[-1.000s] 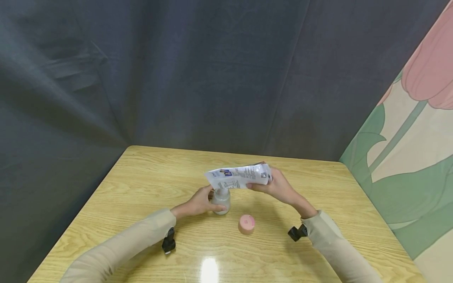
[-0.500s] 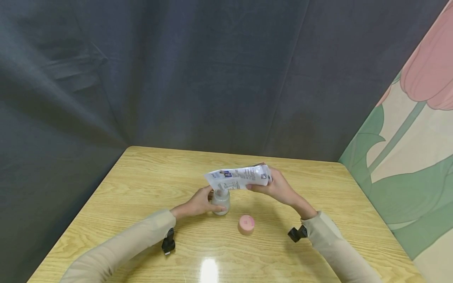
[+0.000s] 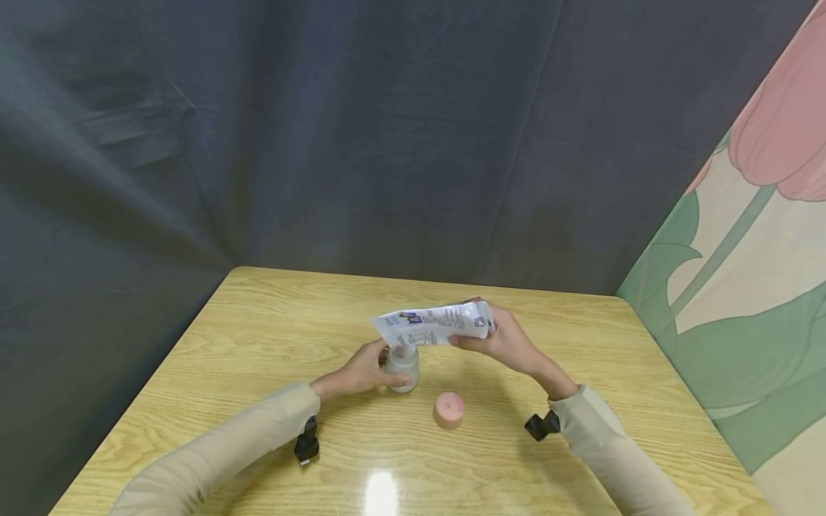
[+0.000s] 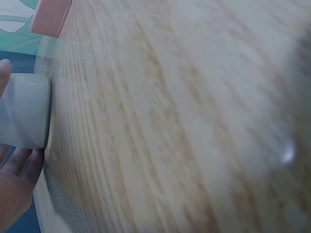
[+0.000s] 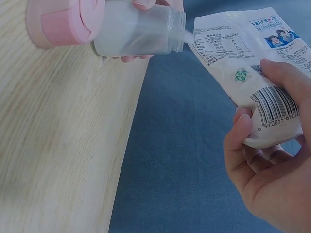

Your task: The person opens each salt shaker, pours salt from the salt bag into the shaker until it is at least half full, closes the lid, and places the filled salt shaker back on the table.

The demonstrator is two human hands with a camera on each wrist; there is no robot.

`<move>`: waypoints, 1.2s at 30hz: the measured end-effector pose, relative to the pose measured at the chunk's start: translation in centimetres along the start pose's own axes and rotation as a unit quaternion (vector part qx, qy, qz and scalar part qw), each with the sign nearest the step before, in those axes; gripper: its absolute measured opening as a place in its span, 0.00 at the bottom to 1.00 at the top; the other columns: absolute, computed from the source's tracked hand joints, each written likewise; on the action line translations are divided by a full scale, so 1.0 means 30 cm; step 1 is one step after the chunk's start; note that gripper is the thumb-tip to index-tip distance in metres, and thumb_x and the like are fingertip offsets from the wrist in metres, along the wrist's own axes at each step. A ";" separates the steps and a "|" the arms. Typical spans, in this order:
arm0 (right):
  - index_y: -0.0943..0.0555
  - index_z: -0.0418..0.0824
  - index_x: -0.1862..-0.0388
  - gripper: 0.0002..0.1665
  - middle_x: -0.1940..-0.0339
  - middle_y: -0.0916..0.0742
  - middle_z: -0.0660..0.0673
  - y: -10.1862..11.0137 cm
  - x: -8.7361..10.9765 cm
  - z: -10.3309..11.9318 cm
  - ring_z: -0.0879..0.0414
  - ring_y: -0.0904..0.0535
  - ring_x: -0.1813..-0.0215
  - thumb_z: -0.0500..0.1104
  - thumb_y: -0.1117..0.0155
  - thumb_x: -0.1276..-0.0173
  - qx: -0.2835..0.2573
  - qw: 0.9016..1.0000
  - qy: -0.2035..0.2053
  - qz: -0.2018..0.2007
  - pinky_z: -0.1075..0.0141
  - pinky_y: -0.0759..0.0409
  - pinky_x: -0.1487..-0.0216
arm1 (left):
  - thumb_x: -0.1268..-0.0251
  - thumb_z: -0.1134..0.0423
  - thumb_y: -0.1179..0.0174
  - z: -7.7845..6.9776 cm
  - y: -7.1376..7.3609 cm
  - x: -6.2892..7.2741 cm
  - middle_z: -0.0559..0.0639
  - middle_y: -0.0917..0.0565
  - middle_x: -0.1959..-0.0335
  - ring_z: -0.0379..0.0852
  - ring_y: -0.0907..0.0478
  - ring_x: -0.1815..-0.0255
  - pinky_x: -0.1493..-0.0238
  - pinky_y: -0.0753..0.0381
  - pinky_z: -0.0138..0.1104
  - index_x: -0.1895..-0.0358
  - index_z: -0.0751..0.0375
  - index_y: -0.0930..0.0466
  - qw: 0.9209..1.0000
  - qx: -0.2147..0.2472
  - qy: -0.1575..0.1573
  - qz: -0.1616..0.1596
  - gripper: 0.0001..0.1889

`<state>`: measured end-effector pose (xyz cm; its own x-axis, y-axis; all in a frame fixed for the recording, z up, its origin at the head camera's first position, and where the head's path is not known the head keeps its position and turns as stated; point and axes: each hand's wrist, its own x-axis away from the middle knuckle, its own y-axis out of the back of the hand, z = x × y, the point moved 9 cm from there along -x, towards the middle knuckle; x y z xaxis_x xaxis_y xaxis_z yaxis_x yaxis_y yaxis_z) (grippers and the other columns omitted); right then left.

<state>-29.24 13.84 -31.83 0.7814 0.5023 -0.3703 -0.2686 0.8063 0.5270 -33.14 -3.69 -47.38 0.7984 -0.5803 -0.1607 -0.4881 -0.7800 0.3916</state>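
Jar (image 3: 404, 373) gripped by L hand (image 3: 361, 368), ctr of frame, white pkg (image 3: 435, 325) held by R hand (image 3: 503, 340), tipped at jar mouth, pink cap (image 3: 449, 408) seen on bench (image 3: 271, 322), lower ctr.

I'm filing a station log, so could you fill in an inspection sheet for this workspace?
Surface: wooden table, with a glare spot toward the front.
Job's things: jar upright, whitish inside; white packet tilted over the jar's mouth; pink cap off, on the table.
Clutter: nothing seen.
Hands: left hand grips the jar; right hand holds the packet.
Cables: nothing seen.
Surroundings: dark curtain behind, floral wall on the right.
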 end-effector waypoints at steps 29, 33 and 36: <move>0.21 0.34 0.46 0.25 0.50 0.14 0.41 0.004 -0.010 0.010 0.52 0.16 0.52 0.29 0.26 0.42 0.022 1.000 0.000 -0.001 0.60 0.16 0.58 | 0.42 0.68 0.28 -0.071 0.002 0.014 0.59 0.25 0.37 0.56 0.24 0.40 0.40 0.24 0.48 0.25 0.62 0.40 1.000 -0.011 -0.009 -0.001 0.42; 0.21 0.34 0.45 0.25 0.50 0.14 0.41 0.003 -0.010 0.009 0.51 0.16 0.52 0.29 0.26 0.42 0.021 1.000 0.001 0.000 0.60 0.16 0.57 | 0.42 0.63 0.27 -0.009 -0.002 -0.001 0.55 0.25 0.36 0.52 0.24 0.41 0.41 0.24 0.45 0.24 0.55 0.41 1.000 -0.015 -0.006 0.003 0.44; 0.21 0.34 0.44 0.26 0.49 0.15 0.41 0.002 -0.009 0.009 0.51 0.16 0.52 0.29 0.26 0.42 0.020 1.000 0.001 0.002 0.60 0.16 0.57 | 0.42 0.62 0.26 -0.009 -0.002 0.000 0.54 0.24 0.37 0.51 0.23 0.41 0.41 0.23 0.44 0.24 0.55 0.41 1.000 -0.016 -0.004 0.005 0.44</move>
<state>-29.31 13.65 -31.49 0.7791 0.5059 -0.3701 -0.2484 0.7913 0.5588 -33.03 -3.56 -47.17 0.7910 -0.5894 -0.1643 -0.4837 -0.7668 0.4219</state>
